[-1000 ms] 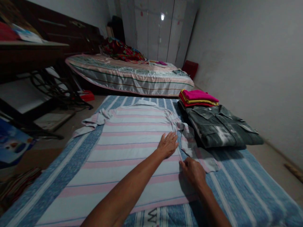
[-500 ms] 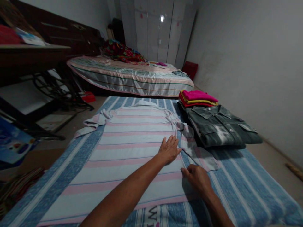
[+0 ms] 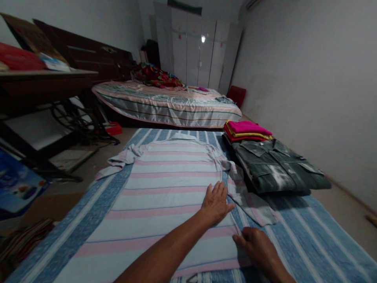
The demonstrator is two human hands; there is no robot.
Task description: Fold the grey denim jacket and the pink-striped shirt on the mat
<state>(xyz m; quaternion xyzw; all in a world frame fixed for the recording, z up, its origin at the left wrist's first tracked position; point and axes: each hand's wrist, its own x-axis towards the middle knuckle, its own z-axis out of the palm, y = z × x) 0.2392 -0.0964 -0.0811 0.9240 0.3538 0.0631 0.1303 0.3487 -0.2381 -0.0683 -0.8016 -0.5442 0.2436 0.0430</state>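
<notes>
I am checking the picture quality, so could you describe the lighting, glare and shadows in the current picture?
Head view: dim overall; one bright glare spot on the tall pale wardrobe doors; head view: a soft shadow on the pink-striped pale cloth shirt, beside the right hand.

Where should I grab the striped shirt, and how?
Probably pinch the striped shirt by its right edge, toward the bottom, coming from the right with your thumb on top and fingers underneath. It lies spread flat, so an edge looks easier to grip than the middle. The right hand is there, seemingly pinching; the left hand lies spread on the shirt and could steady it.
</notes>
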